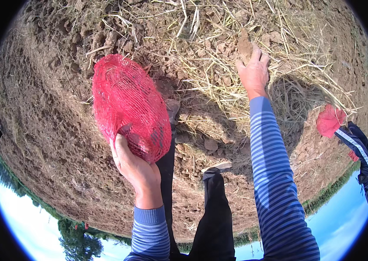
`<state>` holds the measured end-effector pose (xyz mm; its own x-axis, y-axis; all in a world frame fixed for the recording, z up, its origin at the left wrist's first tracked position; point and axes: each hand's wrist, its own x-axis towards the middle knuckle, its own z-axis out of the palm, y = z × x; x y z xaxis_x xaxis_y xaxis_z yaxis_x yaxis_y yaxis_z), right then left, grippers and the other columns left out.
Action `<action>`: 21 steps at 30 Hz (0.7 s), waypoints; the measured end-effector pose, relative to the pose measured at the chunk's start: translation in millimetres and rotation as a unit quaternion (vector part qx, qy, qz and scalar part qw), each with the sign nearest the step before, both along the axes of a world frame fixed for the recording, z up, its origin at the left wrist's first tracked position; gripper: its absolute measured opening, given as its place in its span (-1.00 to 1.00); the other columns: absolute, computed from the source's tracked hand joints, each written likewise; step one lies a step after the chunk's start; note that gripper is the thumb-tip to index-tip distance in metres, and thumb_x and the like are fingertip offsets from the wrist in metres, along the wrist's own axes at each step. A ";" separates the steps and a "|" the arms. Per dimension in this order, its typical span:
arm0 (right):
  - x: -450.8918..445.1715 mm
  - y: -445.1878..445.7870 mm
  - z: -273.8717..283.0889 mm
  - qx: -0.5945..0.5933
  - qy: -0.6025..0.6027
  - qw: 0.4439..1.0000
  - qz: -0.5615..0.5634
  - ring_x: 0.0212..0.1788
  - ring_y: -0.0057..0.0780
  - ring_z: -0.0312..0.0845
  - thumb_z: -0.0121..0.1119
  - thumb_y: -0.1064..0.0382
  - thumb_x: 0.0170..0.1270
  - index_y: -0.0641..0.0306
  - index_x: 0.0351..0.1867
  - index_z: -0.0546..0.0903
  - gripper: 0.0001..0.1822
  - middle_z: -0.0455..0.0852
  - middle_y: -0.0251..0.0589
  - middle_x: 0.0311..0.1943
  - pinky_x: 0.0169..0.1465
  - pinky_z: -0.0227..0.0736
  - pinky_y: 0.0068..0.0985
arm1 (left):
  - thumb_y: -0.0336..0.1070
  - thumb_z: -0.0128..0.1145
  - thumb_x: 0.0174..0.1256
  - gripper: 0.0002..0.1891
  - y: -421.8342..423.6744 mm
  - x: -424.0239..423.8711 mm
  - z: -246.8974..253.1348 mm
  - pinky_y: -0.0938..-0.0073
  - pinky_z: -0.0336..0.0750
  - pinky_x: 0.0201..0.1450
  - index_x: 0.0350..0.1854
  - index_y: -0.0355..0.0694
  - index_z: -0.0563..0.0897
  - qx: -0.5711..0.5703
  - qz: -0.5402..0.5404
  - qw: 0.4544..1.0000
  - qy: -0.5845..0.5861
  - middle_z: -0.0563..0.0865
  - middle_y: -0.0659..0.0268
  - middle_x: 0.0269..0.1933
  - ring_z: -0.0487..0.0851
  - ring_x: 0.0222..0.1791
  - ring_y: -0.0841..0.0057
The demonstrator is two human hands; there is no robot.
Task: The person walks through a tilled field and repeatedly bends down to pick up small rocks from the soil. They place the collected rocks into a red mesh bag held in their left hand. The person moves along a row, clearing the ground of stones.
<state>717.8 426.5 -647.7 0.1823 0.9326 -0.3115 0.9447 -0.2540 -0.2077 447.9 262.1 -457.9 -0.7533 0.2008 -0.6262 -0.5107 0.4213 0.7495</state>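
In my left hand is a red mesh bag, gripped near its lower edge with the thumb on the outside. The netting bulges, and its contents cannot be made out clearly. My right hand is stretched forward and low over the straw-strewn soil. Between its thumb and forefinger is an elongated, soil-coated brown lump; whether it is a clod or a dug-up root cannot be told. The other fingers of that hand are curled and partly hidden.
Dry straw covers the loose, cloddy earth. My shoe stands on the soil below. At the right, another person's dark sleeve with a pale stripe is beside a second red mesh bag. Trees line the field's edge.
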 end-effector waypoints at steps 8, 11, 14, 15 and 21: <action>2.3 30.5 102.8 0.255 0.361 0.888 -0.131 0.19 -0.37 0.57 0.34 0.39 0.43 0.33 0.64 0.24 -0.20 0.53 0.02 0.23 0.10 0.65 -0.38 | -0.10 0.08 0.72 -0.56 -7.2 -12.5 0.5 0.26 0.51 0.42 0.41 -0.30 0.62 -0.028 0.007 0.999 0.030 0.72 0.21 0.29 0.66 0.27 0.39; 6.7 37.1 108.3 0.531 0.221 0.815 -0.065 0.14 -0.33 0.52 0.32 0.38 0.46 0.37 0.61 0.16 -0.21 0.48 0.02 0.22 0.17 0.61 -0.37 | -0.09 0.09 0.72 -0.55 -1.7 -1.8 1.1 0.26 0.51 0.42 0.41 -0.30 0.61 -0.034 -0.001 0.999 0.002 0.72 0.21 0.29 0.66 0.28 0.39; 10.7 -8.4 22.2 0.125 -0.031 0.991 0.033 0.17 0.10 0.70 0.39 0.19 0.47 0.18 0.66 0.20 -0.16 0.57 0.28 0.23 0.27 0.62 0.02 | -0.09 0.09 0.72 -0.56 10.8 8.9 -2.9 0.26 0.50 0.41 0.40 -0.30 0.62 -0.025 -0.014 0.999 -0.032 0.72 0.22 0.28 0.65 0.27 0.40; -1.0 -15.9 14.5 0.050 -0.031 0.997 0.056 0.18 0.17 0.70 0.40 0.15 0.44 0.13 0.66 0.24 -0.16 0.62 0.27 0.19 0.30 0.58 0.04 | -0.09 0.08 0.72 -0.57 8.6 6.2 -4.2 0.26 0.51 0.40 0.38 -0.30 0.63 -0.019 -0.018 0.999 -0.024 0.72 0.22 0.26 0.66 0.26 0.40; -18.1 -1.2 60.8 0.367 0.215 0.904 0.035 0.33 0.00 0.61 0.41 0.31 0.43 0.54 0.60 0.26 -0.19 0.57 0.15 0.30 0.43 0.51 -0.04 | -0.11 0.08 0.73 -0.62 2.0 -2.8 1.0 0.29 0.49 0.40 0.29 -0.29 0.69 -0.036 -0.006 0.999 0.016 0.73 0.21 0.22 0.65 0.23 0.41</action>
